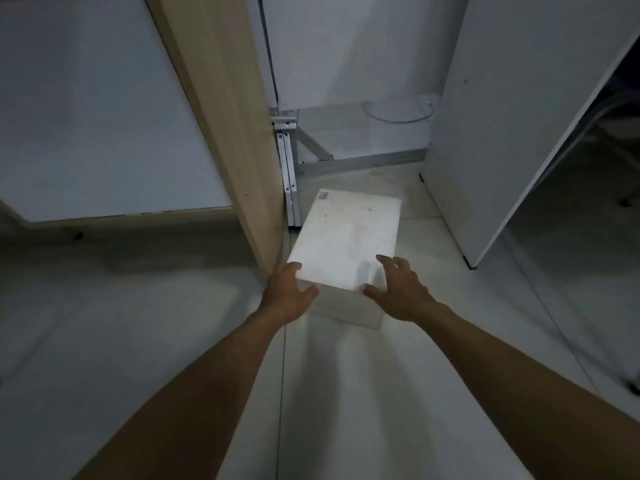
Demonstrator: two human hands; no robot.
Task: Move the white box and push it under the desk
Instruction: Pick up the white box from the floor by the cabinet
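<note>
The white box (346,237) lies flat on the tiled floor, its long side pointing away from me into the gap under the desk. A small label sits on its far left corner. My left hand (285,294) grips the near left corner, thumb on the front face. At the near right corner, my right hand (398,289) has its fingers spread, thumb against the front edge and fingers over the top. The desk's wooden side panel (221,126) stands right beside the box's left edge.
A folded metal frame (289,168) leans behind the wooden panel, close to the box's far left corner. A white cabinet panel (485,133) bounds the gap on the right. A cable loop (398,114) lies at the back of the gap.
</note>
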